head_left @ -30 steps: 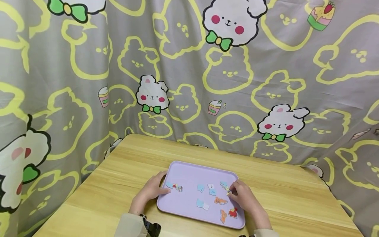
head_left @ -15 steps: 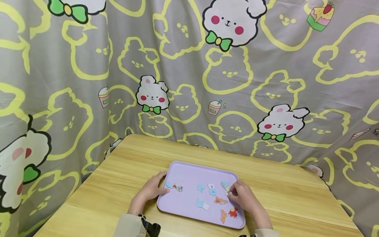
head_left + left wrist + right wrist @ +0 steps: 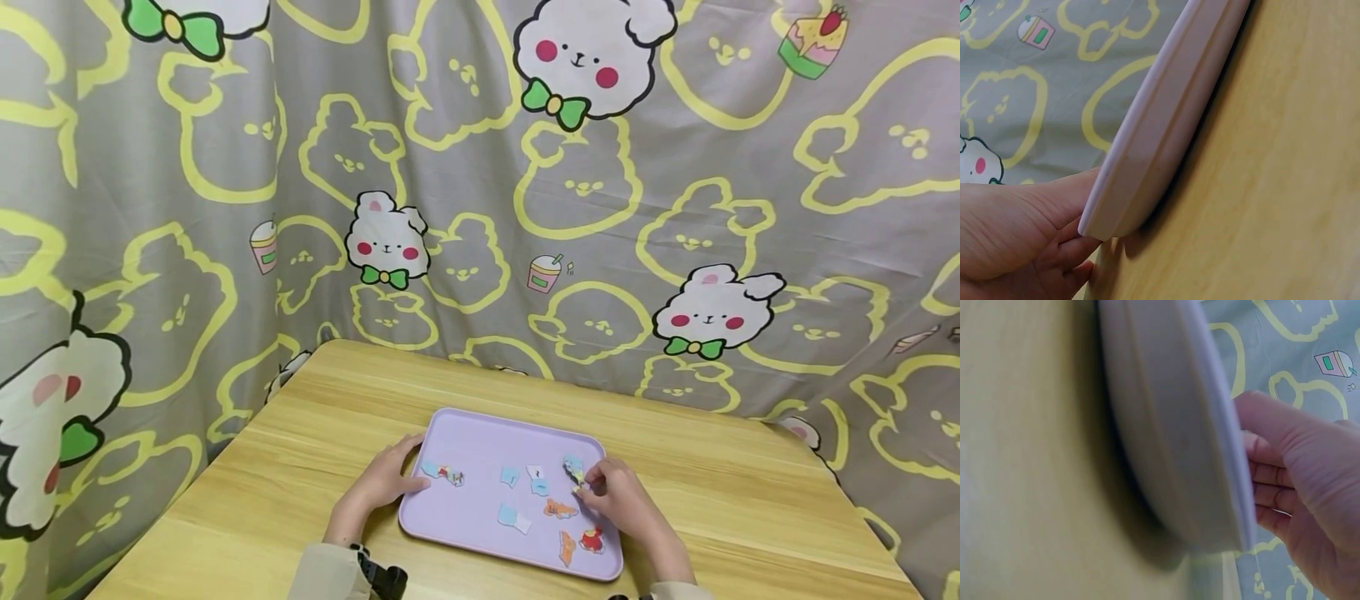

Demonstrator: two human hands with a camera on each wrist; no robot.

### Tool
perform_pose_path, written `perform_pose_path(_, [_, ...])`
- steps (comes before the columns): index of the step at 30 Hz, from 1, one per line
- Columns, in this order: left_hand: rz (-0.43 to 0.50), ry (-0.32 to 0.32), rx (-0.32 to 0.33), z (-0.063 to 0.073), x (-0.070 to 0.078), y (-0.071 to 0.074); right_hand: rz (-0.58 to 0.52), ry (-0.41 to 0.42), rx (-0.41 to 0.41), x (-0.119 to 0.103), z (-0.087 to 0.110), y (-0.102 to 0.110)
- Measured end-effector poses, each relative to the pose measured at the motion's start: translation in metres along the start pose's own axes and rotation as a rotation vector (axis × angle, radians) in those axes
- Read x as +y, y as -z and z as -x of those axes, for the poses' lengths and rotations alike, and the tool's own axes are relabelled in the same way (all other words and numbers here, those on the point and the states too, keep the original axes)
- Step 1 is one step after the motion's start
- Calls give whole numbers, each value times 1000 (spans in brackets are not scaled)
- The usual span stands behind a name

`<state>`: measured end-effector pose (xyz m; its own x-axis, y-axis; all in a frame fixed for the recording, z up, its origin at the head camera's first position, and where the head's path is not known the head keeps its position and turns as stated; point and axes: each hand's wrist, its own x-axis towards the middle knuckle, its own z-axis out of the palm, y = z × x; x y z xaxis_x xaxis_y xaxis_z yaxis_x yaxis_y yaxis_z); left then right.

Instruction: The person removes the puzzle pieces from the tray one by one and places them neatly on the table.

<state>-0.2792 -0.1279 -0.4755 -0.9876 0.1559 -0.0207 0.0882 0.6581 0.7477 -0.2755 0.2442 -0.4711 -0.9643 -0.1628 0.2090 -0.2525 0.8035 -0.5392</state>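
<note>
A lilac tray (image 3: 480, 442) lies on the table with several small printed puzzle pieces in it. My left hand (image 3: 388, 472) holds its left edge; in the left wrist view the thumb lies over the rim and the other fingers are outside it. Inside the right edge, my right hand (image 3: 618, 492) pinches a blue-and-yellow puzzle piece (image 3: 572, 467) between thumb and fingertips. The right wrist view hides that piece behind the tray wall. Just below lie an orange piece (image 3: 559, 508), another orange piece (image 3: 567, 547) and a red piece (image 3: 592, 540).
Several blue-and-white pieces, among them one piece (image 3: 513, 517), lie mid-tray. A multicoloured strip (image 3: 444, 473) lies near the left rim. Wooden tabletop (image 3: 300, 450) surrounds the tray. A grey cartoon-print curtain (image 3: 465, 167) hangs behind and at the sides.
The pinched puzzle piece has turned and shifted slightly right with my right hand. My left hand has stayed at the tray's left edge.
</note>
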Motion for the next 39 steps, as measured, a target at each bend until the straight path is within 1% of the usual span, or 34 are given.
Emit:
perform_pose_path(4, [0, 6, 0, 0, 0, -1, -50, -12, 19, 0, 1, 0])
perform_pose_path(12, [6, -12, 3, -1, 0, -1, -83, -33, 76, -2, 3, 2])
perform_pose_path(16, [14, -18, 5, -1, -1, -1, -92, -12, 112, -2, 3, 1])
perform_pose_path(18, [26, -7, 4, 0, -1, -1, -95, -10, 120, -2, 3, 1])
perform_pose_path(29, [19, -6, 5, 0, -4, 0, -86, -9, 133, 3, 5, 0])
perform_pose_path(39, [35, -24, 12, -1, -8, -1, -89, -21, 133, 5, 8, 6])
